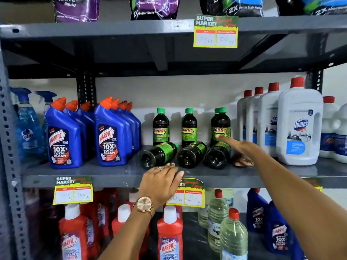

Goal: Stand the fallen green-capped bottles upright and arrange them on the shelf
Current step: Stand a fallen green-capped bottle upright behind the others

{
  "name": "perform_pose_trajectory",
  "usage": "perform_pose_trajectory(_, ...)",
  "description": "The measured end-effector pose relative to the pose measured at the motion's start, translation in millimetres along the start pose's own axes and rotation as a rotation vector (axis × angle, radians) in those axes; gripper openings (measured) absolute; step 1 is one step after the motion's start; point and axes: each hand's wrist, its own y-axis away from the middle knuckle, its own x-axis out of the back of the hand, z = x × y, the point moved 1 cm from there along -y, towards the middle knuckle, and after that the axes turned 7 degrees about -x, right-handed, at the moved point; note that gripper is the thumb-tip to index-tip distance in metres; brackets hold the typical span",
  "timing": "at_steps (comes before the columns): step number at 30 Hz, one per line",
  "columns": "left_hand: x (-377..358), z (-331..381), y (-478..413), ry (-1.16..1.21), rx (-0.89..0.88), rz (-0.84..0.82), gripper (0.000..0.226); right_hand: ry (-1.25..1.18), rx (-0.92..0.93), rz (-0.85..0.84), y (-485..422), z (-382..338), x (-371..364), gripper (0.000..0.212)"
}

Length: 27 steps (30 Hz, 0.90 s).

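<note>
Three dark bottles with green labels lie on their sides on the grey middle shelf (116,170), bottoms toward me: a left one (156,154), a middle one (190,153) and a right one (217,155). Behind them stand upright green-capped Sunny bottles, at left (161,126), at centre (189,126) and at right (221,124). My left hand (161,182), with a watch on the wrist, hovers open at the shelf's front edge, just below the left fallen bottle. My right hand (239,149) reaches in beside the right fallen bottle, forefinger touching the right upright bottle's label, holding nothing.
Blue Harpic bottles (110,134) stand left of the green-capped ones, and white Domex bottles (298,124) stand right. A blue spray bottle (28,126) is at far left. Price tags (73,190) hang on the shelf edge. Red Harpic bottles (170,235) fill the shelf below.
</note>
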Motion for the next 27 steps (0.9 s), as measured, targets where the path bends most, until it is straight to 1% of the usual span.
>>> perform_pose_trajectory(1,-2,-1,0,0.011,0.010,0.021,0.037,0.047,-0.003,-0.004,0,-3,-3,0.120)
perform_pose_trajectory(3,-5,0,1,0.020,0.019,0.011,0.037,0.022,0.001,-0.012,3,-6,-8,0.114)
perform_pose_trajectory(4,-5,0,2,0.022,0.018,-0.003,0.038,-0.004,0.009,0.011,4,-4,-10,0.112)
perform_pose_trajectory(6,-6,-1,3,0.004,-0.007,0.002,0.039,-0.039,0.030,0.128,7,5,-16,0.114)
perform_pose_trajectory(9,-5,-1,3,-0.015,-0.010,0.028,0.039,-0.014,0.047,0.375,10,24,-16,0.107)
perform_pose_trajectory(11,-5,-1,3,-0.020,-0.015,0.023,0.040,-0.114,0.097,0.465,12,32,-16,0.100)
perform_pose_trajectory(14,-5,-1,4,-0.033,-0.019,0.021,0.040,-0.381,0.260,0.478,18,34,-15,0.078)
perform_pose_trajectory(15,-5,-1,3,-0.036,-0.018,0.019,0.040,-0.436,0.317,0.489,21,33,-14,0.071)
perform_pose_trajectory(17,-5,0,3,-0.037,-0.014,0.019,0.040,-0.474,0.407,0.530,26,31,-13,0.067)
perform_pose_trajectory(20,-4,1,2,-0.037,-0.004,0.011,0.040,-0.375,0.492,0.569,30,27,-15,0.070)
perform_pose_trajectory(23,-3,3,2,-0.047,0.012,0.011,0.040,-0.221,0.518,0.563,30,23,-19,0.079)
perform_pose_trajectory(27,-1,6,1,-0.058,0.024,0.012,0.039,-0.222,0.506,0.524,28,21,-21,0.079)
